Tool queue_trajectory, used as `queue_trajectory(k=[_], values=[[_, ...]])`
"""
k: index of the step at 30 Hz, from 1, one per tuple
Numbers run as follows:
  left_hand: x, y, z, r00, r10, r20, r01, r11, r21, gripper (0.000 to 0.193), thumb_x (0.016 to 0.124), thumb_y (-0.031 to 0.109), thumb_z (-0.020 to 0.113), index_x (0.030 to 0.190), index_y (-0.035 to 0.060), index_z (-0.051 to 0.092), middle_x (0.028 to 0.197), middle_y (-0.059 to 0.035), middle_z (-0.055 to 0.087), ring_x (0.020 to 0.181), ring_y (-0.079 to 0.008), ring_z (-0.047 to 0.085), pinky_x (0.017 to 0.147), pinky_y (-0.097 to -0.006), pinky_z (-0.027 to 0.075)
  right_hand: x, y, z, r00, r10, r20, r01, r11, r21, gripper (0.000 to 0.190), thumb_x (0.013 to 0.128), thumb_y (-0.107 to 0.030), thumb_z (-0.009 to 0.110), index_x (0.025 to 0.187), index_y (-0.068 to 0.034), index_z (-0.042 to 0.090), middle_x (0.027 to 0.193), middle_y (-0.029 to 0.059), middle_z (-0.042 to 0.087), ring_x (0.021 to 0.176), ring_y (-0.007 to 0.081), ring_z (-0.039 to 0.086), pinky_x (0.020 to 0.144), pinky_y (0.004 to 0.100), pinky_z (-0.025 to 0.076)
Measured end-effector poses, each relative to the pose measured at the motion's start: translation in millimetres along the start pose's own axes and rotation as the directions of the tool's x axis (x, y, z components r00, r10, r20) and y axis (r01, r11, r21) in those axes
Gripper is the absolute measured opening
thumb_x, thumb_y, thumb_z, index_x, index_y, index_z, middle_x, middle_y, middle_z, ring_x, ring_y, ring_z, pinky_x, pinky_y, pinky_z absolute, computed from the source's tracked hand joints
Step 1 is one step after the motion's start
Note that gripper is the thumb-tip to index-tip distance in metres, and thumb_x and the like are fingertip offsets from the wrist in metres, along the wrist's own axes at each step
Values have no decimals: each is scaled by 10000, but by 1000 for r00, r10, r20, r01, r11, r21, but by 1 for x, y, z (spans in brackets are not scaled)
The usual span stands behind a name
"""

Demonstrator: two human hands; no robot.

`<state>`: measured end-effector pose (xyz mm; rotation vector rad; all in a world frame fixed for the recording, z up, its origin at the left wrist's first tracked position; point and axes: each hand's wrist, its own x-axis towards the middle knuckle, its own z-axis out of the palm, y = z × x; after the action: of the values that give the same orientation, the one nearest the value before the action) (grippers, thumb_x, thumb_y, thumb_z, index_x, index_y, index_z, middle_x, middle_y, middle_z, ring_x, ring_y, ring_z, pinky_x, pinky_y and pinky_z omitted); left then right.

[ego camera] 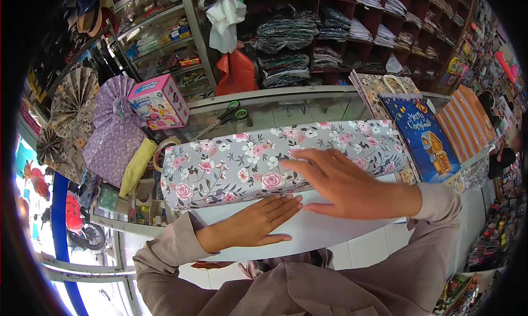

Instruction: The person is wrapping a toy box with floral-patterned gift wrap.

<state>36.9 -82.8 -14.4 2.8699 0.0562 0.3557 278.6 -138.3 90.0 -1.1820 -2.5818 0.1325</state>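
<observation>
A long bundle of grey floral wrapping paper (231,167) with pink and white flowers lies across the glass counter before me. From its near side the plain white underside of the paper (330,233) spreads towards my body, over the counter's front edge. My left hand (258,223) rests flat on this white part, fingertips at the bundle's lower edge, thumb out to the side. Over the right half of the bundle is my right hand (346,184), slightly blurred, fingers spread and nothing held. Whether its fingertips touch the paper is unclear. What lies inside the paper is hidden.
Behind the bundle lie green-and-black-handled scissors (226,116) on the glass counter (272,114). To the left are a pink toy box (159,103), a tape roll (157,155), a yellow folded piece (138,167) and a purple pleated wrapped gift (109,151). A blue Christmas gift bag (416,147) stands right.
</observation>
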Motion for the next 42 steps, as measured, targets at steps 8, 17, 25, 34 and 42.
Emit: queue_trajectory(k=[8,17,25,34,42], values=[[6,-1,-6,999,3,33,-3,1000,-1,725,959,465,539,1458,-29,358,1496,-191,398,1356,-308,432,1115,-414,360,70,78,1,908,77,412,-102,994,38,1305,534,-499,888,1487,61,194,1368,271,378,1255,383,426,1045,449,328],[3,8,-4,999,-2,48,-2,997,83,747,920,507,545,1440,-7,391,1497,-165,402,1345,-285,449,1098,-390,409,58,57,2,948,64,312,-79,996,36,1220,480,-435,890,1421,76,306,1157,179,496,1117,310,492,910,380,347],[-3,25,-1,999,-20,50,6,964,265,715,937,477,537,1421,-34,412,1429,-188,479,1264,-310,518,1068,-376,427,36,25,2,1000,7,17,-6,1000,-8,1153,427,-271,929,1364,94,363,1125,180,514,1071,312,505,896,400,364],[-7,68,7,976,-216,-11,206,911,356,744,737,217,647,1371,-108,433,1257,-234,577,1066,-306,612,968,-389,489,7,-20,18,993,73,-93,-89,979,-181,1203,484,-254,914,1480,-8,285,1314,165,469,1211,299,460,1002,446,341],[-15,89,22,949,-249,-195,306,877,370,557,742,51,604,1284,-65,545,1198,-190,627,1027,-289,647,897,-347,542,-20,-39,70,902,-80,-423,-191,806,-560,679,765,-185,706,1407,-153,488,1336,76,534,1191,215,528,978,397,414]])
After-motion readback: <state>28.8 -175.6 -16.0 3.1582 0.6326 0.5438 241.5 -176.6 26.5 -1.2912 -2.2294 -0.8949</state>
